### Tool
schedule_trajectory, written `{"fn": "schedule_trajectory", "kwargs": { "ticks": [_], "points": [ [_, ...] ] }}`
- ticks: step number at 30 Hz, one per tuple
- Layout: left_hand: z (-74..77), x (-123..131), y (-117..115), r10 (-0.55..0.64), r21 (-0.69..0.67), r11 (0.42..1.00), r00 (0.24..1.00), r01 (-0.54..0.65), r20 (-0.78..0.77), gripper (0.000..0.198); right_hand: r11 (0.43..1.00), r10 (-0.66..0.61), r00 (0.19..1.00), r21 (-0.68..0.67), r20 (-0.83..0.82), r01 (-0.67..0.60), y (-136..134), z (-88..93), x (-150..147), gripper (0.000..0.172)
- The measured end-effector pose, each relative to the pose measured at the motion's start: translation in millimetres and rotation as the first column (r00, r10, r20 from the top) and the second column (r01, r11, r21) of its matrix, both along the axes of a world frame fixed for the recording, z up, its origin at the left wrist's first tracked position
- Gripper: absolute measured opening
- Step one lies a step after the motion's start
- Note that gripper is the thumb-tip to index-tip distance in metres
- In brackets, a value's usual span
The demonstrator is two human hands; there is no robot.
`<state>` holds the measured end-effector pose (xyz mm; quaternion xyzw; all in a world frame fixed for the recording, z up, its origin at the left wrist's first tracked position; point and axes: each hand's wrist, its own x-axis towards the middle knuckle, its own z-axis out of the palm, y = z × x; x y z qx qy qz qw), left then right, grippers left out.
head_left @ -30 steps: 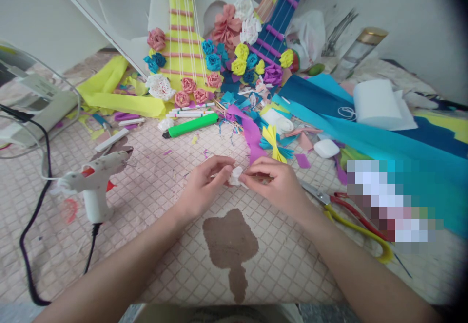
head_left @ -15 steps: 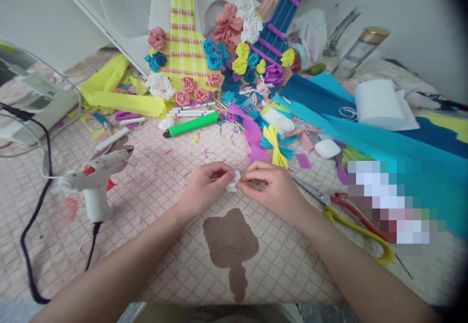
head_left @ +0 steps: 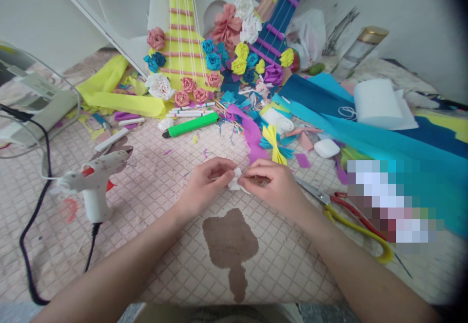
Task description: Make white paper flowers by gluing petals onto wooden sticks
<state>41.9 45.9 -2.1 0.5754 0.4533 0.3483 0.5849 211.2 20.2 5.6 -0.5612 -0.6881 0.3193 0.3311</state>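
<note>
My left hand (head_left: 204,186) and my right hand (head_left: 278,186) meet at the middle of the pink gridded cloth (head_left: 164,245). Both pinch a small piece of white paper (head_left: 236,180) held between their fingertips, just above the cloth. A thin stick shows along my right fingers. A brown patch (head_left: 230,242) on the cloth lies right in front of the hands. Scissors with yellow and red handles (head_left: 351,216) lie just right of my right hand.
A white glue gun (head_left: 95,181) with a black cord (head_left: 36,216) stands at the left. A green marker (head_left: 192,124), pens, crepe paper scraps, yellow paper (head_left: 117,96) and blue paper (head_left: 383,138) fill the back. Two paper guitars (head_left: 183,35) with paper flowers lean behind. A white roll (head_left: 378,104) sits right.
The hands have barely moved; the fingers have shifted slightly on the white paper piece, which has turned a little between them.
</note>
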Motion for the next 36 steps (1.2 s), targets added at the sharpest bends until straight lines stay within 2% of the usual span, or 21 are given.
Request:
{"fn": "schedule_trajectory", "kwargs": {
  "ticks": [12, 20, 36],
  "points": [
    [-2.1, 0.4, -1.7, -0.047, 0.099, 0.994, 0.999, 0.049, -0.02, 0.009, 1.0, -0.026, 0.999, 0.012, 0.043, 0.025, -0.3, -0.3, 1.2, 0.015],
    [-1.6, 1.5, -5.0, -0.096, 0.241, 0.962, 0.984, 0.13, -0.147, 0.008, 1.0, -0.021, 0.997, 0.023, 0.07, 0.02, -0.5, -1.0, 2.4, 0.02],
    [-4.6, -0.1, -2.4, -0.084, 0.298, 0.945, 0.979, 0.137, -0.184, 0.011, 1.0, 0.019, 1.0, -0.005, 0.022, -0.019, 1.8, -5.0, 4.9, 0.021]
  ]
}}
